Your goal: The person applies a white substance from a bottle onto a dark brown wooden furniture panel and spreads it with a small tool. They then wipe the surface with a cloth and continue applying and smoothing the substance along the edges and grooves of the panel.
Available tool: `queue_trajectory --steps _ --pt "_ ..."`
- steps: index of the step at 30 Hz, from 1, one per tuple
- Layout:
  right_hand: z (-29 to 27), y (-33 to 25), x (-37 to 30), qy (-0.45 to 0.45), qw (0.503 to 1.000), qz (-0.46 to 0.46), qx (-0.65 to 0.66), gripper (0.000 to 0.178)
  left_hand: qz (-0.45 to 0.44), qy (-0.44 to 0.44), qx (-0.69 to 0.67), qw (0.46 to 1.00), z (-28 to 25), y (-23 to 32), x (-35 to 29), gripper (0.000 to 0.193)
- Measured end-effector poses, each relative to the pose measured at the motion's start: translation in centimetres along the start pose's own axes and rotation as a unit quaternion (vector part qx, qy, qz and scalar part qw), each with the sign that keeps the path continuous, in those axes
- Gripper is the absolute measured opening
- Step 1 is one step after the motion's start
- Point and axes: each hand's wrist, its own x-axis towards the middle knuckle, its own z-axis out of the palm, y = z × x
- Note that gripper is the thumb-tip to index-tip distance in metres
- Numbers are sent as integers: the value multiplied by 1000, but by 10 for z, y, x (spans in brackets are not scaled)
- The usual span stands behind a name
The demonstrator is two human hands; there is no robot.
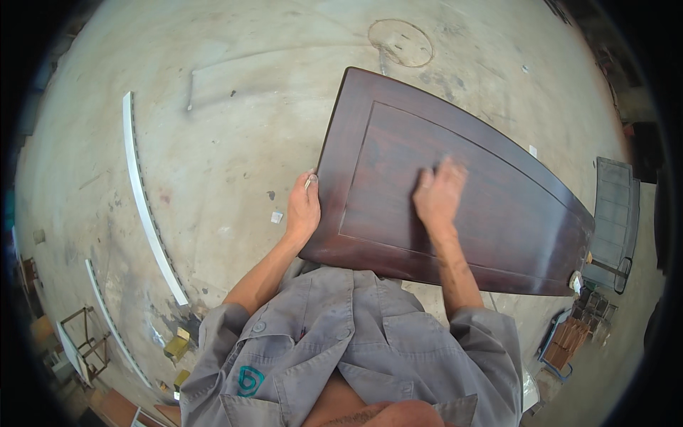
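Note:
A large dark reddish-brown wooden panel (405,185), with a grooved rectangle on its face, is in front of me and tilts toward my waist. My left hand (304,206) is closed at its left edge; a small pale piece, too small to name, shows by the thumb. Over the panel's face is my right hand (440,192), flat, thumb apart and fingers stretched out, its fingertips smeared by motion. Nothing shows in it. Whether the palm touches the wood I cannot tell.
Long white strips (146,206) lie on the concrete floor (235,142) to the left. A small yellow-green object (176,346) is at lower left. At right are a grey panel (612,206) and a stack of brown slats (565,338). A white scrap (277,217) lies near my left hand.

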Motion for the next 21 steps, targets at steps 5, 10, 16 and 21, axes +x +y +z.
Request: queue_trajectory --steps 5,10,16,21 --pt "18 -107 41 9 983 -165 77 66 -26 -27 0 999 -1 -8 6 37" --pt "20 46 55 54 998 6 -16 58 -27 -16 -2 1000 -4 1 -2 33" --pt "43 -51 122 48 993 -92 51 58 23 6 14 1000 2 -2 -3 31" --pt "59 -143 173 17 954 -290 79 58 17 14 4 1000 2 -5 -2 30"
